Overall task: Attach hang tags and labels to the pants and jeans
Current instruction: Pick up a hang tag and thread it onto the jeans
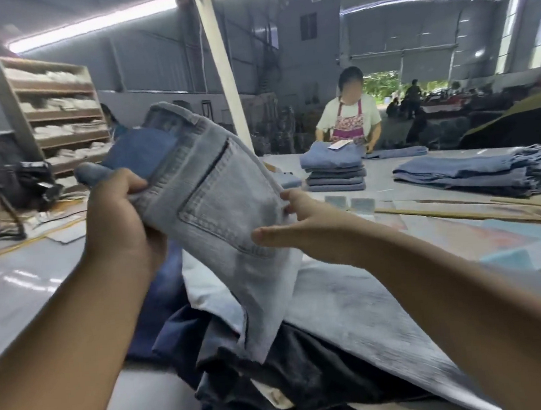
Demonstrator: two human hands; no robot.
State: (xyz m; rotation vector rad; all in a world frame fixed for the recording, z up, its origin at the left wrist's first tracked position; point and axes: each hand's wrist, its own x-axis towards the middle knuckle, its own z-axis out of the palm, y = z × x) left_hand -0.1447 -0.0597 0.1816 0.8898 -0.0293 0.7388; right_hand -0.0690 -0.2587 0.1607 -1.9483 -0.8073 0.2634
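left grip: the left hand (118,216) is clenching the waistband end of the light grey jeans (227,208), thumb over the top edge, holding them up off the surface.
right grip: the right hand (300,225) is resting against the lower right edge of the jeans with fingers fairly straight, thumb lying over the back pocket (228,221); it is steadying rather than clenching.
jeans: they are hanging tilted at the centre of view, waistband toward 11 o'clock, legs trailing down toward 6 o'clock onto the heap of dark garments (292,374).
inside waistband: a darker blue patch (142,153) is showing at 10 o'clock; whether it is a label i cannot tell.
tags: small pale cards (350,203) are lying on the surface (26,288) at 3 o'clock, just beyond the right hand.
background: folded jeans stacks (336,170) are sitting at 1 o'clock, a person in an apron (348,117) is working behind them, and a shelf unit (57,108) is standing at 10 o'clock.
step, as a judgement: the jeans are being turned to find the attachment spot; no tag looks fixed yet.
risk: with only the left hand truly gripping, the heavy denim could be slipping down into the heap.
risk: reaching for a card could be letting the pocket side swing away, so the tag ends up misplaced.
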